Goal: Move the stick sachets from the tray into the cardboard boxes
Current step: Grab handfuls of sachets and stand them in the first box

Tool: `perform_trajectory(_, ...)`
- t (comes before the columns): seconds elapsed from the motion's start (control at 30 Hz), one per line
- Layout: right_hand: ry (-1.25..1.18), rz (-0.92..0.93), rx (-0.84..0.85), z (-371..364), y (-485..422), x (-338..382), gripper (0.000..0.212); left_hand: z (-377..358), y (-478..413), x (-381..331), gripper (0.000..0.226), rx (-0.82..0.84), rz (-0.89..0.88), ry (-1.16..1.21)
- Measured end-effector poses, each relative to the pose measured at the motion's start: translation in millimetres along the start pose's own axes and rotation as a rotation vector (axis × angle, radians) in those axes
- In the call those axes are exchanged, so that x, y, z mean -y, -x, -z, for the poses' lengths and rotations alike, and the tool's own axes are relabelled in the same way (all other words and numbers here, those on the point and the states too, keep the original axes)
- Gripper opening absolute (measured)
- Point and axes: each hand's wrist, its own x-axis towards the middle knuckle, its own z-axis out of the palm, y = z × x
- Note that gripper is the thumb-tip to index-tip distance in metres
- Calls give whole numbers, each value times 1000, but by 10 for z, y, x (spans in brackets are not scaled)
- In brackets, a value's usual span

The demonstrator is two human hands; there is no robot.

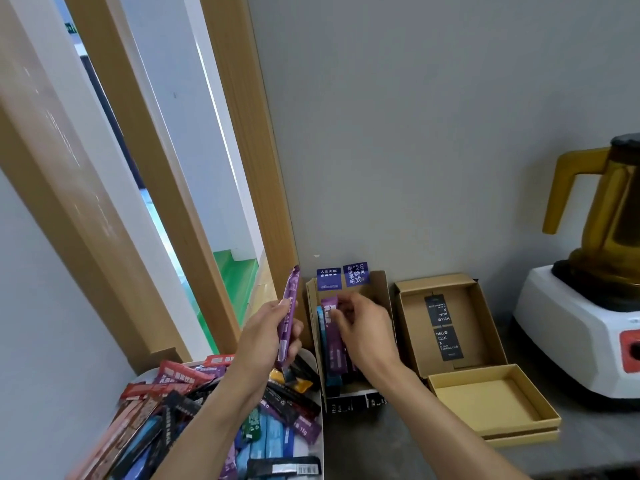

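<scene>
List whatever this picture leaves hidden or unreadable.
Head view only:
1. Box: the right hand, pinching a boxed sachet, covers the rest, so no count.
2. Tray: cut by the bottom edge; both arms hide part of its pile.
3. Held sachet in the left hand: print blurred.
4. Blender: cut by the right edge.

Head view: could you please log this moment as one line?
left hand: holds upright purple sachet over tray | right hand: pinches second purple sachet in blue-labelled box
</scene>
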Motion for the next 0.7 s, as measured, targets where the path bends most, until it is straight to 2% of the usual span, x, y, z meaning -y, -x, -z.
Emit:
perform_trajectory(0.13,95,14,-4,-83,109,-129,40,40,15,5,29,-18,-2,22)
perform_trajectory(0.3,280,89,143,-180,307,-324,18,40,-19,36,22,-47,13,42)
perform_trajectory(0.43,273,129,173,-196,342,-377,18,-19,-11,2,18,-29,24,20)
perform_trajectory(0.53,122,99,85,-75,370,-294,18,-40,6,-22,20,10,26,23)
perform_trajectory(0.63,-268,-2,-30,124,369,-61,12,-67,33,-12,24,52,7,-21)
perform_trajectory(0.7,-503,-66,-25,230,319,69,12,-107,56,7,25,77,-6,-72)
